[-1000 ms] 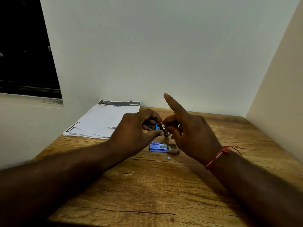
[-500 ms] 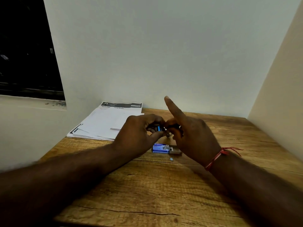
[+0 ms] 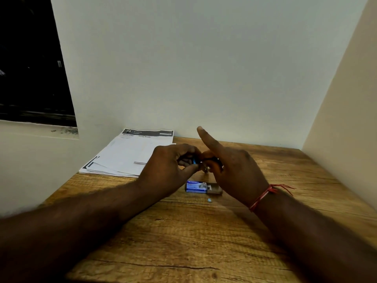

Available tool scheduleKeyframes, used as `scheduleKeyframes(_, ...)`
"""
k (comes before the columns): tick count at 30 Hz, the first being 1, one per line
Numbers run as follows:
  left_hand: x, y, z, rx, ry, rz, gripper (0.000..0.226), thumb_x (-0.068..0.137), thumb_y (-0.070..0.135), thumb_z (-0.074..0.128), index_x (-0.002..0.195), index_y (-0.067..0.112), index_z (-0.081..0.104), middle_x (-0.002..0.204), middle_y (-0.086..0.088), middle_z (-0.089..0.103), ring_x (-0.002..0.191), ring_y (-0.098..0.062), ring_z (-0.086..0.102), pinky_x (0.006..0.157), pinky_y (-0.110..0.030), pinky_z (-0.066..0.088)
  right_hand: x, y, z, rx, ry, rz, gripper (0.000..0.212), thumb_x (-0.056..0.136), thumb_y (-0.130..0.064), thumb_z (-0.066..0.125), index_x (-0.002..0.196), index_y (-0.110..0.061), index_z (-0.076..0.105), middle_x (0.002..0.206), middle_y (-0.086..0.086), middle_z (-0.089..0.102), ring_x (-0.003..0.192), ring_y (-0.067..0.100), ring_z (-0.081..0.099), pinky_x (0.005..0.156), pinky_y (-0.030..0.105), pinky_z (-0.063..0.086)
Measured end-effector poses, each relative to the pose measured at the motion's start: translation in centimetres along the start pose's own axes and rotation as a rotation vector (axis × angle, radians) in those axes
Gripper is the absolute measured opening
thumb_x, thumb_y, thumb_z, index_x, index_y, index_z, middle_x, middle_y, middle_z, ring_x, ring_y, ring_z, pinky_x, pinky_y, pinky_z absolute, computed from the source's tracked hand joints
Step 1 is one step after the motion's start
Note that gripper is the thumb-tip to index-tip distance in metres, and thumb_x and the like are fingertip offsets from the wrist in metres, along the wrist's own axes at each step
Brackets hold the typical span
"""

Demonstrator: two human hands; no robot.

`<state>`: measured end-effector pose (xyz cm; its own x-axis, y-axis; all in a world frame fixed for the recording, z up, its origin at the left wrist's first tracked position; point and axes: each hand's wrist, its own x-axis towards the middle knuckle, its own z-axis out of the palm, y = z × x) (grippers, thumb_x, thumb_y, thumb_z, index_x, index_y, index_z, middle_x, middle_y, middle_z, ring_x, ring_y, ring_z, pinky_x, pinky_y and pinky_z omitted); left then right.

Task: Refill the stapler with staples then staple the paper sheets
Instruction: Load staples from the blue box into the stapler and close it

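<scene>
— Both hands meet above the middle of the wooden table (image 3: 183, 242). The left hand (image 3: 169, 168) curls its fingers round a small blue stapler (image 3: 195, 160). The right hand (image 3: 234, 170) pinches the stapler's other end, forefinger sticking straight up.

— And the staple box (image 3: 195, 186)?

— It lies flat on the wood just beneath the hands, with its tray (image 3: 214, 189) slid partly out to the right. What's in the tray, I can't tell. A tiny blue scrap (image 3: 209, 200) sits just in front of it.

— Where are the paper sheets (image 3: 126, 156)?

— Stacked in the back left corner, up against the back wall, with a thin metal strip (image 3: 139, 162) lying on top.

— Any room to move?

— Walls close off the back and both sides. Bare wood runs from the box to the near edge.
</scene>
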<state>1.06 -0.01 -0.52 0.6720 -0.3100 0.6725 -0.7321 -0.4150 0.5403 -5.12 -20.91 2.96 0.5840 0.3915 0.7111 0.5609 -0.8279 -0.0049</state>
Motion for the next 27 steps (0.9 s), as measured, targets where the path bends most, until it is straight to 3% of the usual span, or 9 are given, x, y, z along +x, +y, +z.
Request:
scheduleKeyframes(4,0.3,-0.8,0.1,-0.066,0.002,-0.103,0.034,0.085,0.029,0.102,0.115,0.032,0.086,0.098,0.022,0.082,0.096,0.004,0.080,0.085,-0.012,0.064,-0.2,1.5,-0.5,0.067,0.069,0.033,0.092,0.093,-0.010,0.087,0.169,-0.036,0.042,0.132,-0.016,0.078,0.090,0.005,0.079,0.083,0.023,0.066)
scheduleKeyframes(7,0.3,-1.5,0.2,-0.005,-0.030,-0.154,0.029,0.083,0.037,0.103,0.106,0.038,0.086,0.093,0.023,0.083,0.091,0.005,0.076,0.081,-0.011,0.056,-0.3,3.1,-0.4,0.212,0.064,0.279,0.091,0.085,-0.026,0.094,0.162,-0.045,0.048,0.129,-0.029,0.069,0.093,-0.003,0.076,0.082,0.010,0.061)
scheduleKeyframes(9,0.3,-1.7,0.4,0.038,-0.057,-0.158,0.029,0.082,0.040,0.102,0.106,0.037,0.087,0.094,0.022,0.085,0.094,0.006,0.075,0.078,-0.015,0.051,-0.4,3.9,0.2,0.339,-0.030,0.458,0.092,0.083,-0.023,0.098,0.161,-0.040,0.052,0.131,-0.021,0.073,0.107,0.001,0.076,0.088,0.015,0.063)
scheduleKeyframes(12,0.4,-1.5,0.4,0.111,-0.094,-0.165,0.039,0.084,0.046,0.099,0.121,0.041,0.085,0.099,0.022,0.087,0.094,0.009,0.072,0.081,-0.016,0.049,-0.7,4.4,1.3,0.474,-0.165,0.600,0.076,0.086,-0.019,0.096,0.152,-0.037,0.063,0.116,-0.016,0.080,0.096,0.003,0.080,0.083,0.023,0.068)
scheduleKeyframes(14,0.5,-1.4,0.4,0.131,-0.122,-0.174,0.051,0.089,0.046,0.096,0.137,0.041,0.080,0.104,0.023,0.087,0.101,0.005,0.073,0.093,-0.024,0.055,-0.8,4.7,1.6,0.437,-0.214,0.590,0.061,0.090,-0.019,0.092,0.143,-0.038,0.070,0.104,-0.015,0.084,0.093,0.001,0.080,0.090,0.027,0.067)
scheduleKeyframes(17,0.6,-1.1,0.1,0.134,-0.155,-0.189,0.055,0.095,0.048,0.090,0.147,0.040,0.074,0.112,0.025,0.085,0.112,-0.001,0.072,0.101,-0.032,0.057,-0.9,5.3,1.7,0.360,-0.240,0.573,0.051,0.092,-0.020,0.090,0.135,-0.041,0.073,0.096,-0.018,0.084,0.095,-0.008,0.075,0.089,0.017,0.057)
scheduleKeyframes(22,0.7,-1.0,-0.9,0.118,-0.205,-0.162,0.039,0.096,0.058,0.085,0.130,0.040,0.079,0.110,0.024,0.081,0.107,0.001,0.069,0.088,-0.031,0.053,-1.2,6.8,1.7,0.295,-0.226,0.613,0.047,0.091,-0.017,0.091,0.133,-0.031,0.076,0.094,-0.017,0.082,0.093,-0.018,0.070,0.072,-0.005,0.046)
scheduleKeyframes(24,0.6,-1.1,-1.4,0.099,-0.283,-0.188,0.041,0.088,0.067,0.088,0.120,0.043,0.082,0.105,0.025,0.080,0.103,0.005,0.068,0.079,-0.025,0.051,-1.1,6.7,1.2,0.283,-0.228,0.616,0.052,0.089,-0.021,0.094,0.136,-0.030,0.075,0.100,-0.018,0.081,0.095,-0.012,0.072,0.075,-0.002,0.048)
scheduleKeyframes(27,0.4,-1.2,-2.4,0.137,-0.434,-0.178,0.061,0.071,0.085,0.084,0.118,0.047,0.083,0.106,0.032,0.076,0.101,0.015,0.064,0.071,-0.019,0.047,-0.8,6.1,-0.4,0.210,-0.199,0.520,0.050,0.085,-0.035,0.096,0.131,-0.036,0.077,0.114,-0.021,0.076,0.104,-0.002,0.068,0.080,0.011,0.050)
